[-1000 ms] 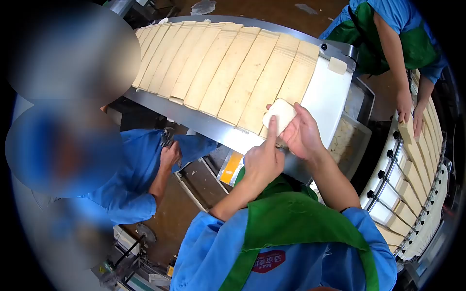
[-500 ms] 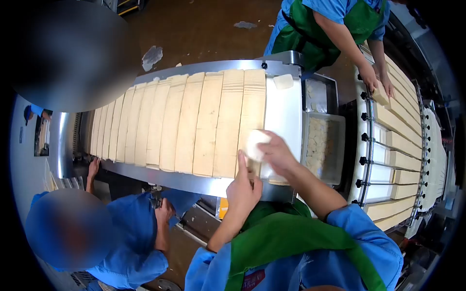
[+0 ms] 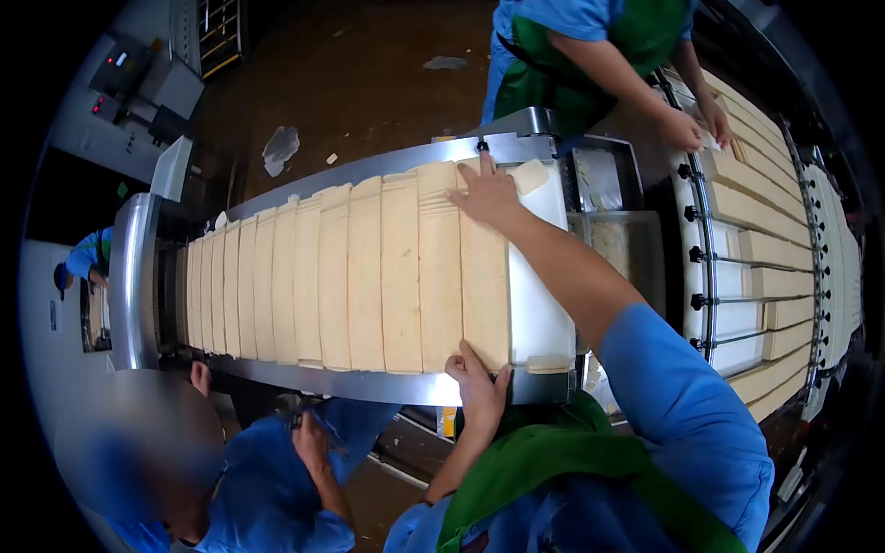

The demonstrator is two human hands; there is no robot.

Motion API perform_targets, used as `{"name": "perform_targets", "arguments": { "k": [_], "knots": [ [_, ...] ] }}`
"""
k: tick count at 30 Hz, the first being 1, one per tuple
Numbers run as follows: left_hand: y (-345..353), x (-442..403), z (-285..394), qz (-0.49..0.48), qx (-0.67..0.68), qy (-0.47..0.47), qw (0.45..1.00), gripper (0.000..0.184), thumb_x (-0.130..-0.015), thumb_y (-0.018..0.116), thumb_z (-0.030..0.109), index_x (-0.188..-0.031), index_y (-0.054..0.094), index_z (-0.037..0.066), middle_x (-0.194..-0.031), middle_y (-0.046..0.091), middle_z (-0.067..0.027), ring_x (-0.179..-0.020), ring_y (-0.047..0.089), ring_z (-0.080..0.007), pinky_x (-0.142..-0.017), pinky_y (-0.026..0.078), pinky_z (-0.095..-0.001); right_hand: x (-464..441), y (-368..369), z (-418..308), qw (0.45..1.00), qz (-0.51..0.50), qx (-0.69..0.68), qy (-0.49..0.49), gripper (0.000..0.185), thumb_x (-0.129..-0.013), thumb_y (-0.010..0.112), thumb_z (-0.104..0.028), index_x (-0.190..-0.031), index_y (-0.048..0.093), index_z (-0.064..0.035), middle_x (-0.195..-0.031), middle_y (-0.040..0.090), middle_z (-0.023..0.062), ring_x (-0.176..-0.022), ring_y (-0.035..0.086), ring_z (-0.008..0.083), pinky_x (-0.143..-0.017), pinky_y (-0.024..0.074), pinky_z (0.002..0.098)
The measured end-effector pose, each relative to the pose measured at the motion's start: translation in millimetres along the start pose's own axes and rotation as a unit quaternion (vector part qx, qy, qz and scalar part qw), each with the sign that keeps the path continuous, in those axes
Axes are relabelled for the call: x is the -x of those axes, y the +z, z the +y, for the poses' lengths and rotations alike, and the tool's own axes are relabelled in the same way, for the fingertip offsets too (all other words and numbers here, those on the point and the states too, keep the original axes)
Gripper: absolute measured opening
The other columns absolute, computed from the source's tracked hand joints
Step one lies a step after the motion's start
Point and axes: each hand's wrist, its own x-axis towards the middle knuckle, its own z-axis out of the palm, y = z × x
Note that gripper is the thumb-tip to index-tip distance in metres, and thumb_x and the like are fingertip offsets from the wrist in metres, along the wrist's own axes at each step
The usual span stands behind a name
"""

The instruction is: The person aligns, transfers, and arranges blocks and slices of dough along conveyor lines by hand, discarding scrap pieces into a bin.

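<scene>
A row of long pale dough-like strips [image 3: 350,276] lies side by side across the conveyor. My right hand [image 3: 489,192] reaches over to the far end of the rightmost strip [image 3: 486,286], its fingers spread over the ends of the last strips. At the near end of that strip, my left hand [image 3: 477,382] touches it with finger and thumb apart. Beside the far end rests a small pale offcut [image 3: 529,176]. Another flat offcut [image 3: 550,364] lies near the belt's front right corner.
Bare white belt [image 3: 539,276] shows right of the strips. Beyond it stand a plastic bin [image 3: 627,253] and a metal tray [image 3: 604,175]. A second conveyor with rods [image 3: 708,267] carries more strips at right. One co-worker [image 3: 590,55] stands opposite, another [image 3: 267,470] at lower left.
My right hand has moved from the near part of the strips to their far end; the white piece it held is no longer in it. My left hand has dropped to the near edge.
</scene>
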Motion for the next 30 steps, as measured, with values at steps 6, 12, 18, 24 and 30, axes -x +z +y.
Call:
{"name": "perform_targets", "arguments": {
  "k": [6, 12, 18, 24, 30],
  "knots": [
    [6.5, -9.5, 11.3, -0.008, -0.004, 0.041, 0.999, 0.087, -0.074, 0.076, 0.017, -0.138, 0.023, -0.007, -0.124, 0.03, -0.0302, -0.104, 0.048, -0.0471, -0.09, 0.043, -0.043, 14.7, 5.3, 29.7, 0.997, 0.011, 0.054, 0.052, 0.06, -0.083, 0.054, -0.051, -0.128, 0.044, -0.0131, -0.131, 0.038, 0.0151, -0.108, 0.051, 0.0361, -0.086, 0.0461, 0.0449],
    [38.4, -32.8, 9.7, -0.03, -0.008, 0.129, 0.991, 0.092, -0.072, 0.075, 0.032, -0.136, 0.022, -0.006, -0.118, 0.036, -0.0314, -0.109, 0.04, -0.048, -0.096, 0.037, -0.0479, 34.9, -19.0, 107.3, 0.982, 0.039, 0.091, 0.163, 0.09, -0.074, 0.061, -0.056, -0.144, 0.029, -0.008, -0.148, 0.027, 0.0108, -0.136, 0.016, 0.0457, -0.083, 0.0454, 0.0568],
    [59.3, -32.6, 63.1, -0.033, -0.166, 0.075, 0.983, 0.09, -0.069, 0.075, 0.02, -0.138, 0.021, -0.005, -0.122, 0.033, -0.0311, -0.11, 0.039, -0.0466, -0.094, 0.038, -0.0499, 135.7, -65.2, 174.9, 0.892, 0.165, -0.285, 0.309, 0.088, -0.065, 0.073, -0.032, -0.133, 0.029, 0.001, -0.144, 0.019, 0.0286, -0.121, 0.04, 0.045, -0.092, 0.0448, 0.0476],
    [91.4, 15.4, 169.2, -0.107, 0.012, 0.373, 0.922, 0.08, -0.065, 0.064, -0.007, -0.138, 0.033, 0.005, -0.132, 0.024, -0.0279, -0.117, 0.037, -0.044, -0.101, 0.034, -0.045, 328.8, -116.5, 310.6, 0.738, 0.428, -0.292, 0.432, 0.077, -0.074, 0.068, -0.035, -0.13, 0.031, 0.0024, -0.125, 0.036, 0.0249, -0.108, 0.051, 0.0409, -0.093, 0.0455, 0.046],
    [146.4, 71.7, 243.5, -0.319, 0.001, 0.516, 0.795, 0.08, -0.07, 0.079, 0.011, -0.137, 0.035, 0.004, -0.13, 0.035, -0.022, -0.117, 0.043, -0.0395, -0.097, 0.04, -0.0416, 460.1, -135.0, 436.6, 0.73, 0.204, -0.111, 0.643, 0.065, -0.082, 0.045, -0.052, -0.122, 0.054, -0.0014, -0.122, 0.057, 0.0192, -0.119, 0.045, 0.0399, -0.103, 0.027, 0.053]
  ]
}}
